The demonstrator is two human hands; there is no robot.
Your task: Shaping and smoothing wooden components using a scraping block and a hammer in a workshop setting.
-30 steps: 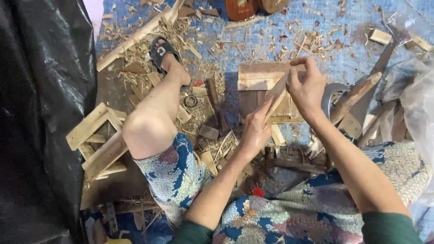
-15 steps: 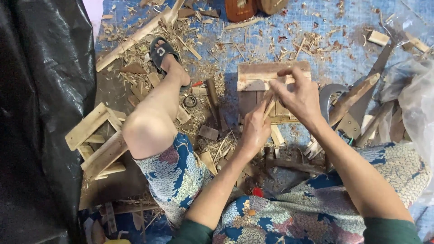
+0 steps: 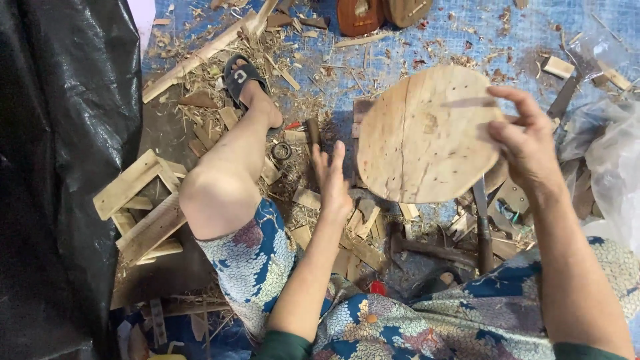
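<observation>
Your right hand (image 3: 527, 143) grips the round wooden disc (image 3: 427, 133) by its right edge, held up in the upper centre of the frame, flat face toward you. Your left hand (image 3: 331, 183) is open, fingers straight, just left of the disc and not touching it. Wood offcuts and shavings (image 3: 293, 80) cover the blue tarp (image 3: 467, 40) below. Sandalled foot (image 3: 245, 83) upper left; small wooden frame (image 3: 137, 203) at left.

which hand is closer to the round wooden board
Right. The right hand grips the round wooden board at its right edge; the left hand is open, just off its left edge, not touching.
</observation>
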